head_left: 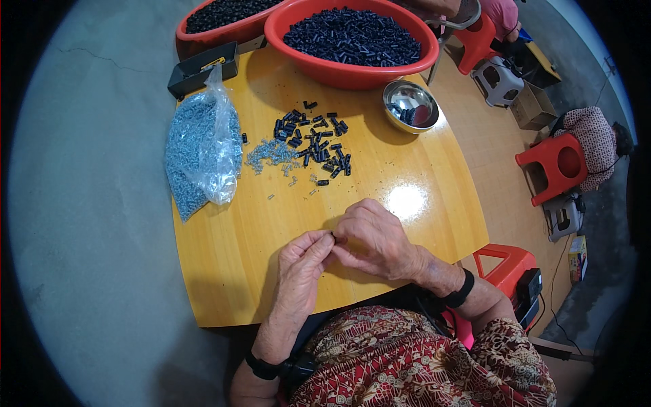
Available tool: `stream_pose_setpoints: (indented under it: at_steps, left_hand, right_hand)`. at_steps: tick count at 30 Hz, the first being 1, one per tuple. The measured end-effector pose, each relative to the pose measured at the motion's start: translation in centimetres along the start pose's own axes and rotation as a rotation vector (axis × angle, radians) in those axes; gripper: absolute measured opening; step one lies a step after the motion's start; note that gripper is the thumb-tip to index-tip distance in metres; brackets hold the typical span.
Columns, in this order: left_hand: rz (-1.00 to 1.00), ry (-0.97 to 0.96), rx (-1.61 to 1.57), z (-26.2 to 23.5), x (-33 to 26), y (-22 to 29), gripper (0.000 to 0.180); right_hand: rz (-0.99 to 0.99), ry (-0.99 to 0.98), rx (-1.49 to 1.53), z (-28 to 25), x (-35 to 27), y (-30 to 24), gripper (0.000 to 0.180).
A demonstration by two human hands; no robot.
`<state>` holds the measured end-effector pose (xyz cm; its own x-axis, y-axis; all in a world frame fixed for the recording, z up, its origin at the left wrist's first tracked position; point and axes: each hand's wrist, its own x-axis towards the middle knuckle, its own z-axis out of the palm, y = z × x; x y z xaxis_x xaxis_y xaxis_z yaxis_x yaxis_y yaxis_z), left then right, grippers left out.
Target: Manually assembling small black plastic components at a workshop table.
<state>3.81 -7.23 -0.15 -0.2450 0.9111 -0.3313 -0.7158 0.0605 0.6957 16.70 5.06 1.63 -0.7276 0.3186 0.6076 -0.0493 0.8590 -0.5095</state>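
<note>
My left hand [305, 261] and my right hand [374, 239] meet above the near part of the table, fingertips pinched together. A tiny dark spot shows between them, but my fingers cover most of whatever they hold. Beyond them lies a loose spread of short black plastic tubes [316, 150]. Beside those tubes is a small heap of clear bluish plastic pieces [271, 154]. A clear plastic bag [201, 150] full of the same bluish pieces rests at the table's left edge.
A red basin [352, 78] heaped with black pieces stands at the far edge; another red basin [193, 39] is behind it. A steel bowl [411, 91] sits at the far right, and a dark tray [182, 80] at the far left. Red stools [559, 166] and people are to the right.
</note>
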Motion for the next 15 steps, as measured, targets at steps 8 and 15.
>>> stream_pose_setpoints:
  at_steps: [8, 15]
  left_hand:
    - [-0.012, -0.010, 0.034, -0.1, 0.2, -0.2, 0.014]
    - [-0.002, 0.025, -0.005, 0.7, -0.1, 0.3, 0.016]
  right_hand:
    - [0.009, -0.038, 0.027, -0.2, 0.1, 0.3, 0.027]
    - [0.124, -0.021, 0.155, -0.5, -0.1, 0.5, 0.031]
